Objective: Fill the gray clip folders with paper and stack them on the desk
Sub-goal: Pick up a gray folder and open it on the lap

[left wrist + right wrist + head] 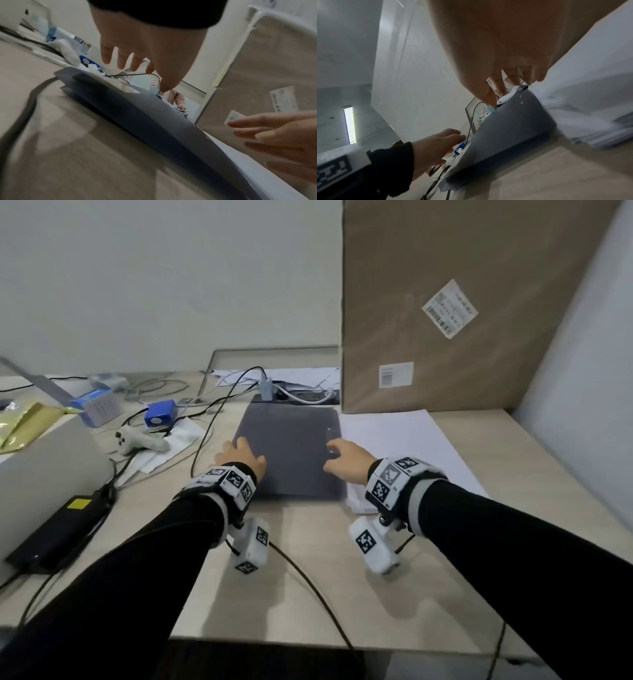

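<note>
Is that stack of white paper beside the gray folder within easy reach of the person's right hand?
Probably yes. The right hand hovers open over the right edge of the gray folder, and the white paper lies right next to it on the desk, with nothing in between.

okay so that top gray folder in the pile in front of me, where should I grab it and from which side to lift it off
Probably by its near left corner, coming in from the left. In the left wrist view the top gray folder shows its edge raised a little off the one beneath there, leaving room for fingertips. The left hand hangs over that side, fingers straight. The white paper crowds the right edge.
</note>
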The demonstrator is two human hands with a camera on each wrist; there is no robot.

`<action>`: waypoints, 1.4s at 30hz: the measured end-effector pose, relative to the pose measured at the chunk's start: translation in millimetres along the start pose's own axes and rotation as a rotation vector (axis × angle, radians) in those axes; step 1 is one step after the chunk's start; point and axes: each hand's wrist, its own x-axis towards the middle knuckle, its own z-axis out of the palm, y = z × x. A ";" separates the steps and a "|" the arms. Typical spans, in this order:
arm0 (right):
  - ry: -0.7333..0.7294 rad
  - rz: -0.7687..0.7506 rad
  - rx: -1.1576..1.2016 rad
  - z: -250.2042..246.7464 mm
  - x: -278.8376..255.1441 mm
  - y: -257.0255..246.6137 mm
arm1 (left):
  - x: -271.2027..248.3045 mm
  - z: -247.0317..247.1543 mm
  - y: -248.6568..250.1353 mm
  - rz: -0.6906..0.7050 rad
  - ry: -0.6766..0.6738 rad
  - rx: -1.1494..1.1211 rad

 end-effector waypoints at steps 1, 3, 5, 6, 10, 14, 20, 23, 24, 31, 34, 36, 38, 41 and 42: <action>-0.018 0.009 -0.014 5.1 8.6 -2.0 | 3.7 0.0 -1.5 -0.050 -0.032 -0.022; -0.066 0.053 -0.070 14.9 23.5 -3.2 | 15.6 6.3 -6.0 -0.124 -0.087 -0.070; -0.145 0.094 -0.105 24.8 31.3 -4.3 | 25.7 11.5 -10.6 -0.171 -0.145 -0.150; -0.172 0.110 -0.118 28.3 32.6 -4.2 | 30.2 12.2 -11.9 -0.180 -0.162 -0.184; -0.169 0.093 -0.126 34.7 31.0 -0.5 | 42.4 -1.5 -17.1 -0.201 -0.083 -0.284; -0.145 0.062 -0.097 31.7 24.4 -1.3 | 46.1 -25.2 -21.3 -0.230 -0.045 -0.304; -0.113 -0.008 0.063 29.7 -2.6 -7.9 | 22.8 -52.8 -20.2 -0.162 0.083 -0.443; -0.005 -0.050 0.172 21.2 -28.7 -12.2 | -0.6 -74.7 -19.9 -0.086 0.174 -0.557; 0.066 -0.053 0.225 14.9 -37.9 -12.9 | -8.9 -82.5 -21.3 -0.064 0.198 -0.592; 0.085 0.067 0.814 -43.1 -111.6 1.2 | -80.5 -110.2 -22.9 0.161 0.249 -0.851; 0.106 0.006 1.000 -64.8 -154.2 16.2 | -118.7 -105.6 -6.6 0.210 0.191 -0.979; 0.232 -0.005 0.995 -76.5 -182.7 32.1 | -144.5 -94.2 6.9 0.205 0.114 -1.021; 0.337 0.009 0.980 -85.7 -210.5 53.9 | -168.3 -76.8 23.4 0.218 0.003 -1.013; 0.436 0.094 0.932 -96.8 -256.2 94.3 | -207.0 -46.5 52.5 0.244 -0.171 -0.953; 0.464 0.131 0.917 -100.5 -271.1 109.0 | -219.4 -36.2 62.3 0.255 -0.243 -0.926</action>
